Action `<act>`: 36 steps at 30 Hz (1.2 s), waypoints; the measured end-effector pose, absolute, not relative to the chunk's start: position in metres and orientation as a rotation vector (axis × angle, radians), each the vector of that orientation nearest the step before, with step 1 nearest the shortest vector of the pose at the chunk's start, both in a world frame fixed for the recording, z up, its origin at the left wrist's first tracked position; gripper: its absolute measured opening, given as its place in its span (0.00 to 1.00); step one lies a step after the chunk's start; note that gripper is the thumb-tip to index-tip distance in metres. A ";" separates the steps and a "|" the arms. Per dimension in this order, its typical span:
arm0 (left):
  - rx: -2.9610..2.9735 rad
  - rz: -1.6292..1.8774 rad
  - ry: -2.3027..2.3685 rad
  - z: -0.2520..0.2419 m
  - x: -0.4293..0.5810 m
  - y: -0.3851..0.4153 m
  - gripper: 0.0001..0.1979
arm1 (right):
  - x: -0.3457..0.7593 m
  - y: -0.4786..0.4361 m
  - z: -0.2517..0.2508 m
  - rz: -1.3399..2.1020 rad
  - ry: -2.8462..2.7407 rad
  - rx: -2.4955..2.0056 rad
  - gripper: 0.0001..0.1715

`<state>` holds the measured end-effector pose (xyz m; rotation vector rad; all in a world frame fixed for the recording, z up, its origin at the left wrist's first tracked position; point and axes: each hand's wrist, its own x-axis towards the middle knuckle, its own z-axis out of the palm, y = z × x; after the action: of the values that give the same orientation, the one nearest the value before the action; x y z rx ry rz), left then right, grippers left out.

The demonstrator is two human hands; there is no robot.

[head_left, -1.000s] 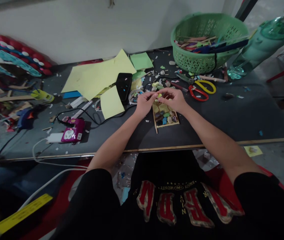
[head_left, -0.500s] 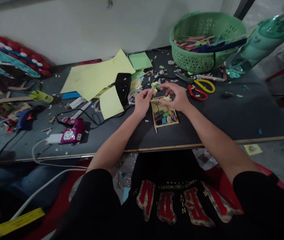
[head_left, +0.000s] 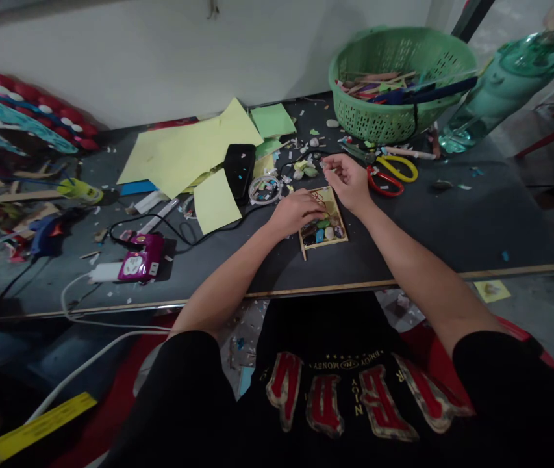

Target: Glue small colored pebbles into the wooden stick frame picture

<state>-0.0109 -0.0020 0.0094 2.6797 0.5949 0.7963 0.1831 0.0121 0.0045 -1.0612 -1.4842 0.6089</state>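
Observation:
A small craft picture with a wooden-stick border (head_left: 346,229) lies on the dark table, coloured pebbles (head_left: 329,233) along its near side and brown lines on its pale yellow backing. My left hand (head_left: 296,212) rests across its left side, fingers stretched over the pebbles and covering part of it. Just above the far right corner is my right hand (head_left: 349,183), its fingers curled into a pinch. Whatever they hold, if anything, is too small to make out. Beyond the picture, several green and yellowish pebbles (head_left: 308,171) sit loose on the table.
Pliers with red and yellow handles (head_left: 393,170) lie right of my right hand. Behind stand a green basket (head_left: 378,120) of sticks and tools and a green bottle (head_left: 505,84). To the left are yellow paper (head_left: 174,153), a tape roll (head_left: 265,190), a black case (head_left: 238,170) and a purple socket adapter (head_left: 143,257).
My left hand has come from the loose pebbles down onto the picture. My right hand has shifted slightly, its fingers now more curled. The loose pebbles are uncovered.

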 end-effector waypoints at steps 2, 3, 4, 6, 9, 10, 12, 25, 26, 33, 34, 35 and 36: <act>2.682 0.770 0.591 0.009 -0.011 -0.003 0.12 | 0.182 0.011 0.005 0.611 -1.483 -1.063 0.33; 2.685 0.762 0.592 0.009 -0.011 -0.003 0.12 | 0.182 0.011 0.006 0.611 -1.483 -1.065 0.33; 2.691 0.756 0.595 0.009 -0.011 -0.003 0.12 | 0.182 0.011 0.006 0.610 -1.486 -1.067 0.33; 2.715 0.744 0.600 0.010 -0.012 -0.002 0.13 | 0.181 0.011 0.006 0.611 -1.501 -1.072 0.32; 2.751 0.723 0.555 0.011 -0.012 0.000 0.13 | 0.180 0.009 0.007 0.606 -1.525 -1.072 0.29; 2.759 0.729 0.521 0.012 -0.012 -0.001 0.13 | 0.179 0.009 0.007 0.602 -1.531 -1.069 0.29; 2.777 0.747 0.433 0.013 -0.009 -0.002 0.13 | 0.178 0.007 0.008 0.591 -1.547 -1.066 0.27; 2.880 0.675 0.327 0.031 -0.006 -0.015 0.14 | 0.179 0.006 0.006 0.528 -1.611 -1.123 0.22; 2.886 0.674 0.316 0.032 -0.006 -0.015 0.14 | 0.179 0.006 0.006 0.530 -1.624 -1.120 0.21; 2.889 0.651 0.312 0.031 -0.006 -0.020 0.22 | 0.179 0.004 0.008 0.527 -1.657 -1.120 0.17; 2.863 0.665 0.319 0.029 -0.006 -0.019 0.22 | 0.179 0.004 0.008 0.521 -1.658 -1.116 0.16; 2.831 0.683 0.326 0.027 -0.007 -0.017 0.22 | 0.179 0.003 0.008 0.516 -1.659 -1.110 0.16; 2.795 0.703 0.339 0.025 -0.008 -0.015 0.22 | 0.179 0.003 0.008 0.513 -1.661 -1.103 0.16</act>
<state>-0.0082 -0.0154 0.0252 2.7949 0.3390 0.7033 0.1791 0.0034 0.0079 -1.1026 -1.6607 0.5134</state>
